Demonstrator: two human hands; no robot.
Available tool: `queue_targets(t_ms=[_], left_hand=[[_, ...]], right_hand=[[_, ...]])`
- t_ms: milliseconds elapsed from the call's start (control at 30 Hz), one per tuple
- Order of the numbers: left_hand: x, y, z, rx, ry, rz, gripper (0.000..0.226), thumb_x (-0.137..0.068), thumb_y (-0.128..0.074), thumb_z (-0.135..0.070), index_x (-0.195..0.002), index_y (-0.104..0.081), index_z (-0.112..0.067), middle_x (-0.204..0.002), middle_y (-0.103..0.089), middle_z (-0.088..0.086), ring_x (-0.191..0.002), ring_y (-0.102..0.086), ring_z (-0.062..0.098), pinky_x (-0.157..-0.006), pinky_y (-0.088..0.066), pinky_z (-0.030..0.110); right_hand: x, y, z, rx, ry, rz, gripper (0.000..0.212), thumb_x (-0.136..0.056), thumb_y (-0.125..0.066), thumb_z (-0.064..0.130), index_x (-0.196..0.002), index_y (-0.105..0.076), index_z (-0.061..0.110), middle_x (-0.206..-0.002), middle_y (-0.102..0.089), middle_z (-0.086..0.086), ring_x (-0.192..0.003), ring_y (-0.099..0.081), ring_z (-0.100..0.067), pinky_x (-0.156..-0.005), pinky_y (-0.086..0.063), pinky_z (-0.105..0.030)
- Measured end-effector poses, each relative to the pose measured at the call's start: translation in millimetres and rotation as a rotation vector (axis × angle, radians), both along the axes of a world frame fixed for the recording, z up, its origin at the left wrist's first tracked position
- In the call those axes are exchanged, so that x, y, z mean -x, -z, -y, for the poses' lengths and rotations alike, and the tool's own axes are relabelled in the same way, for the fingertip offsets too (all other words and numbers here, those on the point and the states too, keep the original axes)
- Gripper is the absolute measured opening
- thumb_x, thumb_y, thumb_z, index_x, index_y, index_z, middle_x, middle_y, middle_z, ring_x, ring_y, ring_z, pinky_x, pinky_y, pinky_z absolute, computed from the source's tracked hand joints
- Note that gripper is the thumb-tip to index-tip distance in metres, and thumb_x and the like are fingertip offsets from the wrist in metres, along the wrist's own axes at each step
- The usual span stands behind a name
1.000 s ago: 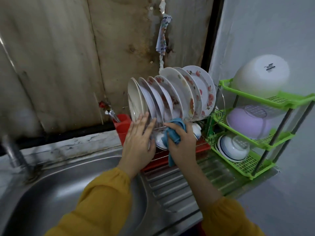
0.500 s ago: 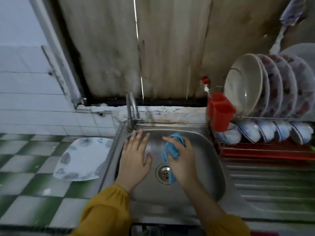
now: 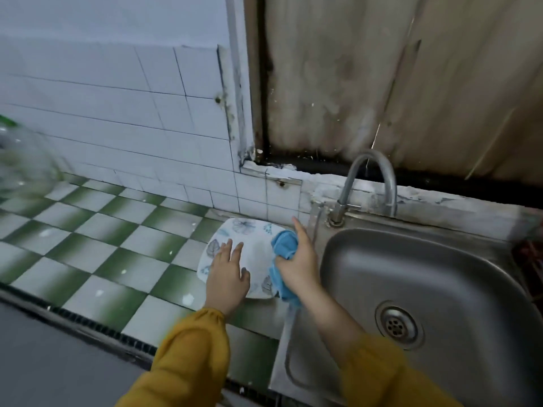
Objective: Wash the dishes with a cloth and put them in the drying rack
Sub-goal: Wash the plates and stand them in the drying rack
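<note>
The right hand grips a bunched blue cloth, fingers curled round it and the forefinger pointing up, at the right edge of a white leaf-patterned plate. The left hand lies on the plate's near left part, fingers straight and spread. The plate rests flat at centre frame on the green-checked counter, just left of the steel sink. The basin shows its drain under the faucet.

One plate, one cloth, one sink; two hands: left hand, right hand.
</note>
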State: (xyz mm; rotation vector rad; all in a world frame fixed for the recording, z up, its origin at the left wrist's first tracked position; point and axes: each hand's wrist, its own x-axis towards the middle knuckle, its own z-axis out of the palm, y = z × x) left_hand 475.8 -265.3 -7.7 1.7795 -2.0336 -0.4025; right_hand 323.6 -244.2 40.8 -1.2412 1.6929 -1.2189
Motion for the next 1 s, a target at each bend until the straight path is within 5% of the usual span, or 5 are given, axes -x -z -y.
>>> queue_targets(t_ms=[200, 333, 533, 733, 1000], left_hand=[[-39, 39, 48, -0.155, -0.121, -0.062, 0.070, -0.094, -0.056, -0.024, -0.154, -0.022, -0.011, -0.160, -0.023, 0.010, -0.146, -0.022, 0.026, -0.119, -0.020, 0.035], [-51, 59, 74, -0.308, -0.168, -0.025, 0.081, -0.093, -0.060, -0.037, -0.155, -0.014, -0.014, -0.161, -0.013, 0.014, -0.148, -0.014, 0.031, -0.119, -0.018, 0.038], [-58, 84, 98, -0.422, -0.173, -0.034, 0.101, -0.087, -0.066, -0.049, -0.155, -0.001, -0.013, -0.162, 0.000, 0.015, -0.149, -0.004, 0.033, -0.121, -0.013, 0.041], [-68, 98, 103, -0.446, -0.189, 0.016, 0.108, -0.083, -0.067, -0.055, -0.156, 0.002, -0.014, -0.162, 0.000, 0.017, -0.149, -0.004, 0.033, -0.120, -0.010, 0.041], [-76, 105, 105, -0.418, -0.161, 0.011, 0.106, -0.075, -0.078, -0.046, -0.153, -0.014, -0.014, -0.154, -0.017, 0.015, -0.139, -0.020, 0.032, -0.115, -0.023, 0.037]], right_hand=[[-42, 34, 74, -0.296, 0.034, -0.084, 0.079, -0.088, -0.059, 0.002, -0.153, -0.023, 0.027, -0.159, -0.019, -0.003, -0.128, -0.045, -0.024, -0.090, -0.036, -0.021], [-47, 64, 118, -0.469, -0.057, -0.315, 0.080, -0.089, -0.058, 0.009, -0.153, -0.017, 0.036, -0.158, -0.014, -0.008, -0.085, -0.050, -0.023, -0.067, -0.039, -0.026], [-31, 96, 168, -0.638, -0.064, -0.474, 0.079, -0.091, -0.054, 0.004, -0.153, -0.017, 0.037, -0.160, 0.009, -0.014, -0.118, -0.053, -0.033, -0.083, -0.046, -0.030], [-16, 122, 190, -0.650, -0.152, -0.606, 0.073, -0.091, -0.051, 0.013, -0.152, -0.021, 0.041, -0.154, -0.028, -0.012, -0.126, -0.048, -0.029, -0.094, -0.048, -0.033], [-11, 133, 192, -0.715, -0.067, -0.747, 0.060, -0.102, -0.041, 0.015, -0.154, -0.020, 0.034, -0.149, -0.032, -0.014, -0.131, -0.041, -0.034, -0.102, -0.039, -0.040]])
